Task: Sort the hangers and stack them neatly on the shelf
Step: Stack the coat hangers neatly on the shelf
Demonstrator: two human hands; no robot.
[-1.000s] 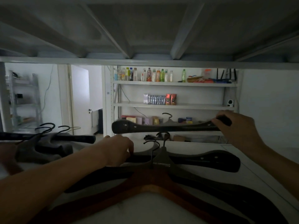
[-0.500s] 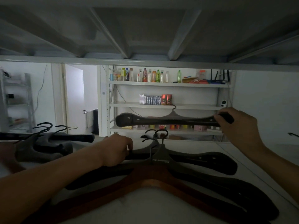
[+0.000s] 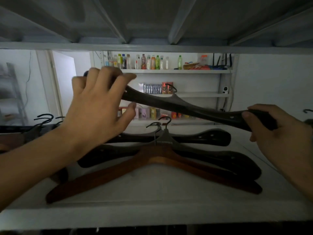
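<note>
Change: half a second ago the left hand (image 3: 100, 106) lay low on the stacked hangers; now it is raised to the dark hanger (image 3: 183, 106), which has tilted, left end high.
Left hand: fingers curled over that upper-left end, grasping it.
Right hand (image 3: 277, 131): clenched on the lower right end.
Stack: brown wooden hanger (image 3: 152, 168) on the white shelf (image 3: 152, 212), centre frame.
Left edge: more hangers (image 3: 39, 126).

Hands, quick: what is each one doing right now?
Left hand: fingers curled over the raised end of the dark hanger.
Right hand: closed on the hanger's other, lower end.
</note>
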